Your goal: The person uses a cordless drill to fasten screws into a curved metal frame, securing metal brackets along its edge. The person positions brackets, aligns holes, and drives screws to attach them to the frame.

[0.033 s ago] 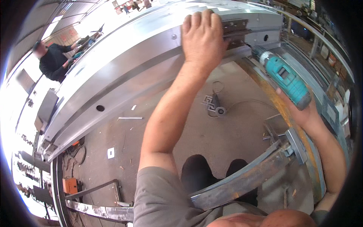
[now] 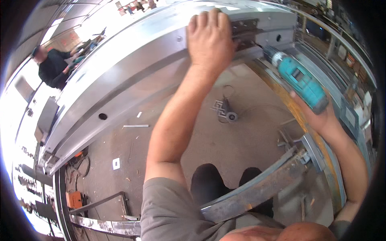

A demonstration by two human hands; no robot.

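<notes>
My left hand (image 2: 211, 42) is closed at the upper edge of a long silver sheet-metal frame (image 2: 148, 60), its fingers curled on a dark, drilled metal plate (image 2: 246, 26). The palm side of that grip is hidden. A teal cordless drill (image 2: 302, 80) is in my right hand (image 2: 321, 116), which wraps the handle from below. The drill's chuck faces the lower right part of the dark plate, and a thin bit reaches toward it. Whether the tip touches the metal cannot be made out.
A small angle grinder (image 2: 230, 115) with a cord lies on the floor below. Rusty steel bars (image 2: 249, 197) cross in front of my legs. An orange machine (image 2: 74, 199) stands at lower left. Another person (image 2: 54, 66) in dark clothes works beyond the frame.
The whole view has shifted slightly, so the scene sits a little further left. Both hands and the drill keep nearly the same places on the work.
</notes>
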